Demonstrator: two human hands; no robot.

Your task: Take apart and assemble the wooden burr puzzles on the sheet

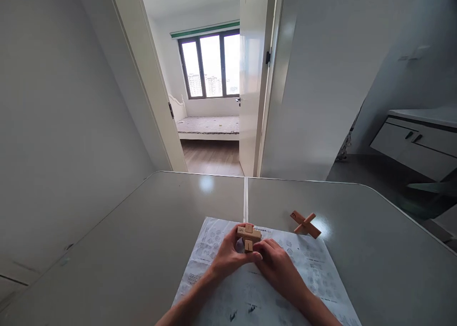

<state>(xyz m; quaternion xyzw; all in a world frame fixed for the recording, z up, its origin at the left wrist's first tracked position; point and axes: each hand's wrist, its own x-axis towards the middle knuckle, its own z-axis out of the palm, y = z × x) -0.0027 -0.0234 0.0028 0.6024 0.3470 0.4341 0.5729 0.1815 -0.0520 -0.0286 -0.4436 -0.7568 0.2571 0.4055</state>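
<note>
A small light wooden block puzzle [249, 234], made of crossed notched bars, is held just above a printed instruction sheet [221, 288]. My left hand [228, 257] pinches it from the left with fingers and thumb. My right hand [276, 264] closes on its lower part from the right. A second wooden piece, an X-shaped cross of darker bars [305, 224], lies on the table to the right of the sheet, a short way beyond my right hand.
The grey table [143, 250] has a seam down its middle and rounded far corners. Beyond it an open door [252, 78] leads to a room with a bed and a window. A cabinet [417, 143] stands at the right.
</note>
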